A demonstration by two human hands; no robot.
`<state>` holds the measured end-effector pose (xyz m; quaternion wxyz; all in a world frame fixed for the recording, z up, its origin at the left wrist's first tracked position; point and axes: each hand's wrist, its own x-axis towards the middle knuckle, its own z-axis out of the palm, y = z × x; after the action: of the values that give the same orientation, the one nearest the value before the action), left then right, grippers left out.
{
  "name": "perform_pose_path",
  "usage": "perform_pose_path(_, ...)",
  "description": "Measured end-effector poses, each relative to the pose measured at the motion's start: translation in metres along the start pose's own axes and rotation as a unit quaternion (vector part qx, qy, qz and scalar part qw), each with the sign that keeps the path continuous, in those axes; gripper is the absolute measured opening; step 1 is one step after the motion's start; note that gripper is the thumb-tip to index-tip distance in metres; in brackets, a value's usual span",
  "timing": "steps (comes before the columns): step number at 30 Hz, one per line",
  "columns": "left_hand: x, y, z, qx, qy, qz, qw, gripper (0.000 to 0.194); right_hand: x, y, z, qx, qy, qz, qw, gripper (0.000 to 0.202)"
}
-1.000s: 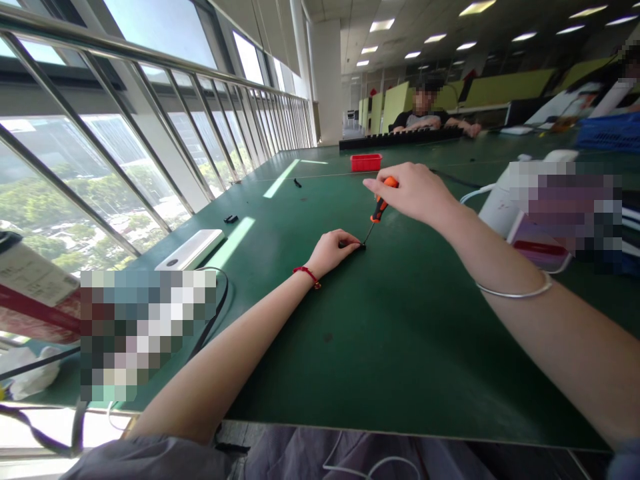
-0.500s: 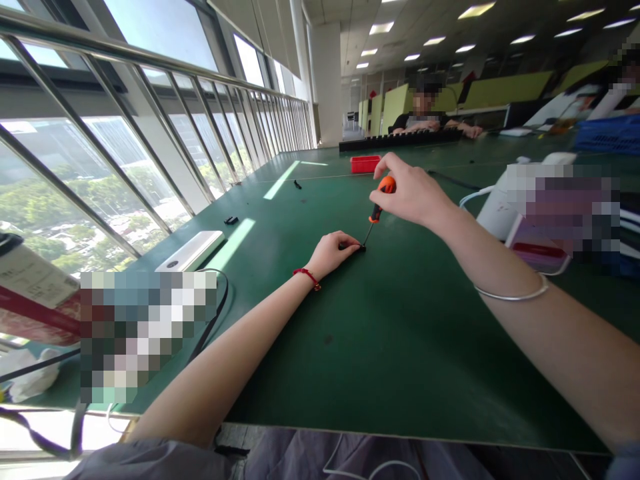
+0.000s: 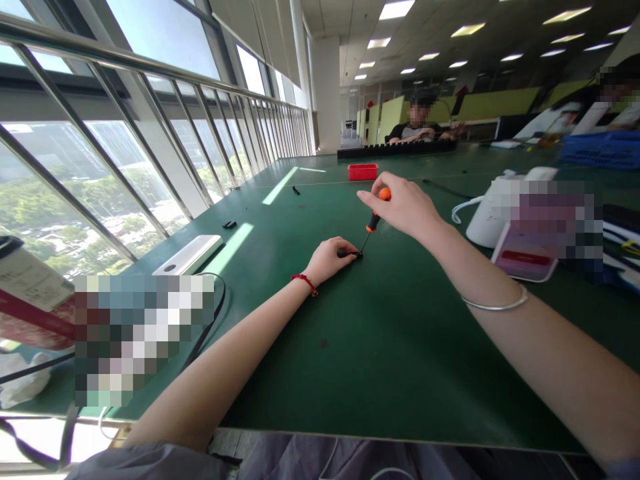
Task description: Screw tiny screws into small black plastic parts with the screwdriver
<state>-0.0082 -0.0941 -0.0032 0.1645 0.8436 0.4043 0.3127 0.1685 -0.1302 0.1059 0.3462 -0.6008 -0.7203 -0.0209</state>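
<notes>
My left hand (image 3: 330, 259) rests on the green table (image 3: 320, 380), its fingers pinching a small black part (image 3: 358, 254) flat against the surface. The part's exact kind is too small to make out. Above it, my right hand (image 3: 403, 203) is round the top of a screwdriver (image 3: 373, 220) with an orange and black handle, one finger stretched out to the left. The screwdriver leans slightly, its thin shaft running down to the black part by my left fingertips. Whether the tip sits in a screw cannot be seen.
A red tray (image 3: 363, 172) lies beyond my hands. Small black pieces (image 3: 229, 225) and a white box (image 3: 189, 255) are on the left, near the railing (image 3: 200, 87). A phone (image 3: 525, 253) leans at the right. Across the table sits a person (image 3: 420, 123) behind a long black strip (image 3: 395, 149).
My right hand has shifted on the screwdriver handle, with a finger now straighter to the left. My left hand still holds the black part in place. The camera view has moved slightly.
</notes>
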Motion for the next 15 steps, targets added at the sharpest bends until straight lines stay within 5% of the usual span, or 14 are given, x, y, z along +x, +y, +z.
perform_pose_path(7,-0.005,0.007,-0.001,0.022,0.004,0.018,1.0,0.013,-0.027,0.003,-0.002,0.078,0.036,-0.019,0.996,0.02)
perform_pose_path(15,-0.008,0.021,0.004,0.053,-0.004,0.04,0.998,0.014,-0.069,0.016,-0.005,0.126,0.061,0.033,0.99,0.034)
